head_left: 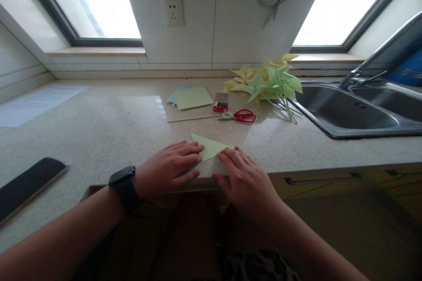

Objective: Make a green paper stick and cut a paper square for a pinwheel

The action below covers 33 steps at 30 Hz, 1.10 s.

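Pale speckled counter (132,116) against a white tiled wall (181,50), with a steel sink (362,133) set in toward the right end. Near the counter's front edge, a folded pale-green paper (212,147), lying flat in a rough triangle. On its left part, the fingertips of the left hand (173,164), fingers slightly apart, thumb loose below. On its right corner, the right hand (245,178), fingers close together, thumb spread away near the front edge; cannot tell how hard either is pressing. Farther back, a thin pale stick (194,118), red-handled scissors (245,116), a small red box (221,102) and stacked green and blue sheets (194,98). Toward the back edge, beside the sink, heaped yellow and green paper pinwheels (277,80). At the left edge, a black flat object (31,189).
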Each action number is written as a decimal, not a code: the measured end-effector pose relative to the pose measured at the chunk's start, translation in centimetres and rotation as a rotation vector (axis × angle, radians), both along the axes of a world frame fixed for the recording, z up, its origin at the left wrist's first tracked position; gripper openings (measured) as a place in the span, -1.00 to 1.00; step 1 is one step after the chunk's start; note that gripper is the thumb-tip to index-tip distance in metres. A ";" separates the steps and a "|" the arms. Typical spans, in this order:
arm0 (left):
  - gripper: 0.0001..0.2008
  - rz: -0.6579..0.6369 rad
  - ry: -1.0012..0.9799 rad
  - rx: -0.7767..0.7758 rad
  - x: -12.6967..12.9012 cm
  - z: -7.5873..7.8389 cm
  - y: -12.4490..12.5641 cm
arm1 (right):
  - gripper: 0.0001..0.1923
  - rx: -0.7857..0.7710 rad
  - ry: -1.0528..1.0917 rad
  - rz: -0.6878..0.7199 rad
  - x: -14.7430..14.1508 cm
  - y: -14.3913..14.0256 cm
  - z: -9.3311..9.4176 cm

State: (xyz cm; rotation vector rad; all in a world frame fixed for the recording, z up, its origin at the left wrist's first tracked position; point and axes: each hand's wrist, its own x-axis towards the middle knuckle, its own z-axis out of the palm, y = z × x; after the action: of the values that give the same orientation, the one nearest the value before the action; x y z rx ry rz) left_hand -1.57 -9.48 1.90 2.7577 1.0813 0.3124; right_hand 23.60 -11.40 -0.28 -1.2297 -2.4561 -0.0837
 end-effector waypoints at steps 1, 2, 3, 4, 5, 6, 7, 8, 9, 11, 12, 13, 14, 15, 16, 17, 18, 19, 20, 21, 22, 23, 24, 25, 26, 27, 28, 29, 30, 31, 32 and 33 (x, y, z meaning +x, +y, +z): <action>-0.65 0.005 0.000 -0.001 0.0 0.0 0.0 | -0.59 0.001 0.001 -0.020 0.4 0.2 0.0; -0.66 0.009 -0.001 -0.003 0.0 0.0 0.0 | -0.60 0.003 0.001 -0.034 0.8 0.4 0.1; -0.66 0.014 -0.001 -0.005 0.0 -0.1 -0.1 | -0.62 0.002 -0.001 -0.042 1.2 0.6 0.1; -0.67 0.020 -0.002 -0.007 0.0 -0.1 -0.1 | -0.64 0.001 -0.004 -0.045 1.5 0.7 0.2; -0.67 0.029 -0.002 -0.008 0.0 -0.1 -0.1 | -0.65 -0.002 -0.008 -0.043 1.7 0.8 0.2; -0.67 0.042 -0.003 -0.008 -0.1 -0.1 -0.1 | -0.66 -0.005 -0.011 -0.041 1.8 0.9 0.2; -0.67 0.056 -0.004 -0.008 -0.1 -0.1 -0.1 | -0.66 -0.008 -0.014 -0.039 1.8 1.0 0.3; -0.66 0.070 -0.005 -0.008 -0.1 -0.2 -0.2 | -0.66 -0.011 -0.016 -0.038 1.8 1.0 0.3; -0.65 0.085 -0.005 -0.006 -0.1 -0.2 -0.2 | -0.66 -0.014 -0.017 -0.038 1.7 1.0 0.3; -0.66 0.115 -0.005 0.000 -0.1 -0.3 -0.2 | -0.67 -0.018 -0.017 -0.040 1.6 0.9 0.3; -0.67 0.130 -0.003 0.005 -0.1 -0.4 -0.2 | -0.67 -0.019 -0.016 -0.041 1.6 0.9 0.2; -0.67 0.145 -0.002 0.012 -0.1 -0.5 -0.2 | -0.67 -0.020 -0.014 -0.040 1.6 0.9 0.2; -0.67 0.158 0.000 0.018 -0.1 -0.5 -0.2 | -0.66 -0.021 -0.012 -0.039 1.6 0.9 0.1; -0.65 0.170 0.002 0.025 0.0 -0.6 -0.2 | -0.66 -0.022 -0.010 -0.037 1.7 0.9 0.1; -0.62 0.180 0.002 0.030 0.0 -0.7 -0.2 | -0.66 -0.022 -0.008 -0.033 1.7 1.0 0.0; -0.58 0.188 0.002 0.036 0.0 -0.7 -0.2 | -0.66 -0.022 -0.006 -0.029 1.7 1.1 0.0; -0.55 0.192 0.002 0.041 0.1 -0.8 -0.1 | -0.67 -0.020 -0.005 -0.025 1.8 1.1 0.0; -0.53 0.193 0.002 0.045 0.1 -0.8 -0.1 | -0.68 -0.018 -0.003 -0.021 1.8 1.2 0.1; -0.52 0.192 0.002 0.050 0.1 -0.9 -0.1 | -0.69 -0.015 -0.001 -0.020 1.8 1.3 0.1; -0.52 0.188 0.001 0.056 0.1 -0.9 0.0 | -0.71 -0.011 0.002 -0.022 1.7 1.3 0.2; -0.52 0.184 0.000 0.063 0.1 -0.9 0.0 | -0.71 -0.005 0.005 -0.031 1.6 1.3 0.3; -0.52 0.183 -0.002 0.073 0.1 -0.9 0.0 | -0.68 0.003 0.012 -0.044 1.5 1.1 0.4; -0.52 0.182 -0.005 0.083 0.1 -1.0 0.0 | -0.62 0.011 0.021 -0.053 1.2 1.0 0.5; -0.51 0.183 -0.006 0.095 0.1 -1.0 0.0 | -0.56 0.019 0.031 -0.052 0.9 0.7 0.6; -0.50 0.182 -0.007 0.105 0.1 -1.0 -0.1 | -0.50 0.021 0.039 -0.035 0.6 0.4 0.6; -0.49 0.179 -0.007 0.115 0.1 -1.0 -0.1 | -0.45 0.016 0.042 -0.001 0.2 0.2 0.5; -0.48 0.172 -0.005 0.123 0.1 -1.0 -0.1 | -0.42 0.003 0.041 0.043 -0.3 -0.1 0.5; -0.48 0.161 -0.002 0.127 0.1 -1.1 -0.2 | -0.42 -0.014 0.037 0.088 -0.8 -0.3 0.3; -0.48 0.148 0.003 0.130 0.2 -1.1 -0.2 | -0.43 -0.028 0.034 0.113 -1.2 -0.5 0.2; -0.49 0.134 0.008 0.131 0.2 -1.1 -0.2 | -0.43 -0.038 0.033 0.123 -1.7 -0.6 0.0; -0.50 0.123 0.013 0.131 0.2 -1.1 -0.2 | -0.45 -0.040 0.036 0.120 -2.1 -0.6 -0.2; -0.50 0.119 0.018 0.131 0.2 -1.1 -0.3 | -0.46 -0.037 0.040 0.110 -2.4 -0.6 -0.3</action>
State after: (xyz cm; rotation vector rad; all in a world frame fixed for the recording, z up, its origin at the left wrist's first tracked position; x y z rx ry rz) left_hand -1.32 -9.73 0.80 2.8193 1.2755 0.3877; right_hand 21.21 -12.01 -0.60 -1.0987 -2.4952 0.0166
